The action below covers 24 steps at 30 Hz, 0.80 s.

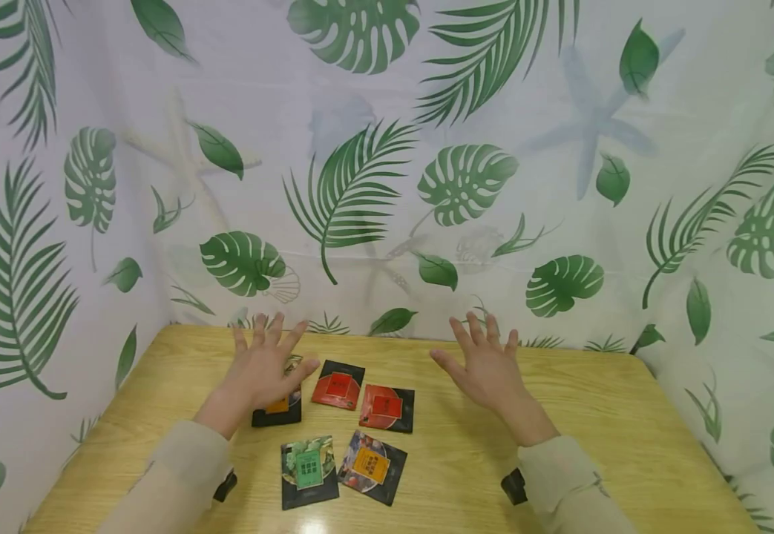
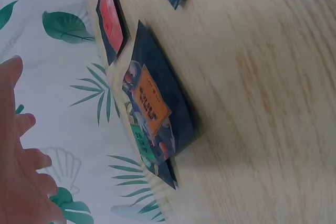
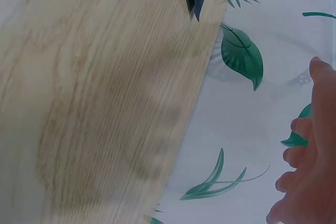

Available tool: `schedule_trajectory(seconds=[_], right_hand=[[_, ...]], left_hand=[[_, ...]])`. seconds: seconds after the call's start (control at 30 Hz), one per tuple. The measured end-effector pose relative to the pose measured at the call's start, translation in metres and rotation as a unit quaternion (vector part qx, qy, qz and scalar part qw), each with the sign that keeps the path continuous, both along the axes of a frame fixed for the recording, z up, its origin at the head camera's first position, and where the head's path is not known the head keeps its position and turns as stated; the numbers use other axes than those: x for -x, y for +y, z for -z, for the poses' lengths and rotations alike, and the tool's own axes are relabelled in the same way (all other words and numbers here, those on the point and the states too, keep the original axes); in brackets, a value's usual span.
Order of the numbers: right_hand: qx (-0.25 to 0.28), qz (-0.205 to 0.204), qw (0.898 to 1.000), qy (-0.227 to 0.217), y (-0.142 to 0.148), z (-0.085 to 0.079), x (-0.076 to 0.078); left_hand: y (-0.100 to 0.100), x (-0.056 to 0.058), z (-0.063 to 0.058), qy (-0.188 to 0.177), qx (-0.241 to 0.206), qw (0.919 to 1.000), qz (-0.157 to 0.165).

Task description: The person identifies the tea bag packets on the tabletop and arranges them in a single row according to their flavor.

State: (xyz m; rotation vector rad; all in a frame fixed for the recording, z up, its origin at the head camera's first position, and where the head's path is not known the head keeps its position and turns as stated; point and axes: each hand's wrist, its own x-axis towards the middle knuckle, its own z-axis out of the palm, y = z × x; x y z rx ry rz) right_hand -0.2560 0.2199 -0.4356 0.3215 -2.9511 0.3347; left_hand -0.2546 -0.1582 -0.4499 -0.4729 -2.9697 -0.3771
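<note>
My left hand (image 1: 263, 374), fingers spread and empty, is held over the table's back left. Below it lies a flat dark packet with an orange label (image 1: 277, 412), partly covered by the hand in the head view. The left wrist view shows a green-labelled packet (image 2: 142, 142) tucked against its far side. Two red packets (image 1: 338, 385) (image 1: 387, 408) lie to the right of that hand. Closer to me are a green-labelled packet (image 1: 309, 472) and another orange-labelled packet (image 1: 372, 467), side by side. My right hand (image 1: 487, 363) hovers with spread fingers right of the packets, holding nothing.
The wooden table (image 1: 594, 415) runs back to a white cloth (image 1: 373, 297) printed with green leaves, which also hangs at both sides. Dark wrist straps (image 1: 225, 486) show at both beige sleeves.
</note>
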Motion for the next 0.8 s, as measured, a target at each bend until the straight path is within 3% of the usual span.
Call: schedule_trajectory(seconds=[0.53, 0.8], right_hand=[[0.019, -0.073, 0.997, -0.009, -0.014, 0.018, -0.003], [0.032, -0.096, 0.994, -0.045, -0.025, 0.034, -0.007]], left_hand=[[0.026, 0.004, 0.027, -0.054, 0.021, 0.9971, 0.049], [0.036, 0.006, 0.043, -0.059, 0.024, 0.9961, 0.061]])
